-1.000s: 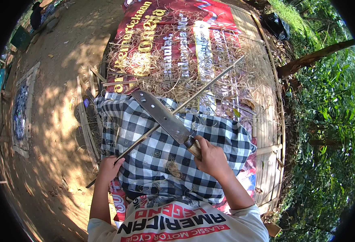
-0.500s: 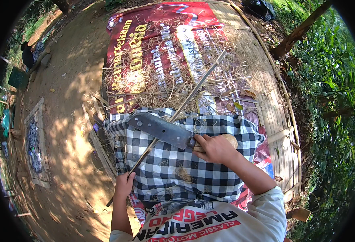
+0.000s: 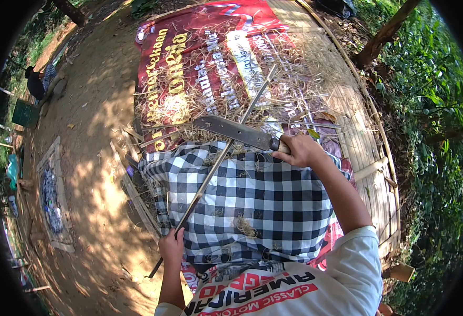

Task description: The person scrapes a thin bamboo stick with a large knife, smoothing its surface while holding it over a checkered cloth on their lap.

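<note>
My right hand [image 3: 301, 150] is closed round the wooden handle of a broad, dark-bladed machete [image 3: 236, 131]. The blade points left and lies across a long, thin bamboo strip [image 3: 208, 179], apparently touching it. Near its lower end, my left hand [image 3: 171, 245] grips that strip, whose tail sticks out below the fist. From there the strip slants up and right over my lap to its far tip above the shavings. A black-and-white checked cloth [image 3: 226, 210] covers my lap, with a small curl of shavings [image 3: 244, 226] on it.
Ahead lies a red printed banner [image 3: 189, 63] strewn with curly shavings [image 3: 305, 79], spread on a bamboo-slat platform [image 3: 365, 137]. Bamboo pieces [image 3: 136, 195] lean by my left side. Bare dirt ground [image 3: 92, 174] stretches left; a wooden post [image 3: 386, 37] and green plants stand right.
My right hand has moved the machete forward and slightly right, farther up the strip. The strip's far tip has shifted left, and my left hand has moved slightly down.
</note>
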